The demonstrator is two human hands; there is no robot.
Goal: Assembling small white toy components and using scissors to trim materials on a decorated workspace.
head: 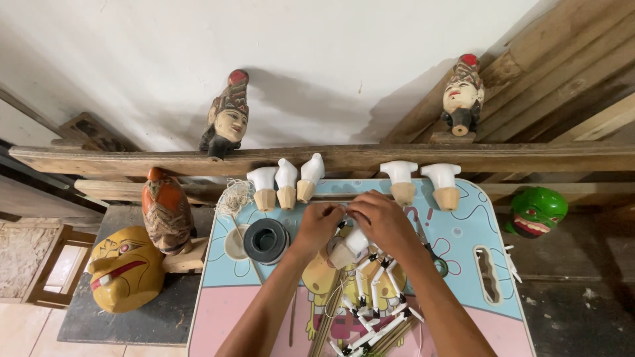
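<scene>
Near the centre of the frame, two bare hands meet over a small table [463, 228] with a pale blue and pink cartoon-printed top. The left hand [319, 225] and the right hand [382, 221] are both curled closed, fingertips pinching at the upper end of a white puppet torso [349, 246] with a bare wooden base. The torso sits just below the hands, tilted, between the two wrists. Whether the fingers also hold a thread cannot be told.

Below the torso, toward the lower centre, lies a loose heap of white jointed puppet arms [377, 297] with black joints, resting over thin wooden sticks [325, 327].

Left of the left hand stands a black spool [266, 240], touching a small cream dish [235, 246]. A tangle of pale string [233, 197] lies at the table's upper left corner. Just right of the right forearm, green-handled scissors [435, 258] lie on the table.

Along the table's far edge, above the hands, five more white torsos [399, 172] with wooden bases stand in a row, three at left and two at right.

Behind them runs a rough wooden beam [132, 160]. Two carved painted puppet heads rest on it: one at upper centre-left [228, 114], one at upper right [463, 92].

Off the table at left are an orange-crested carved head [167, 213] and a yellow mask [126, 268]. At the right edge lies a green mask [537, 210].
</scene>
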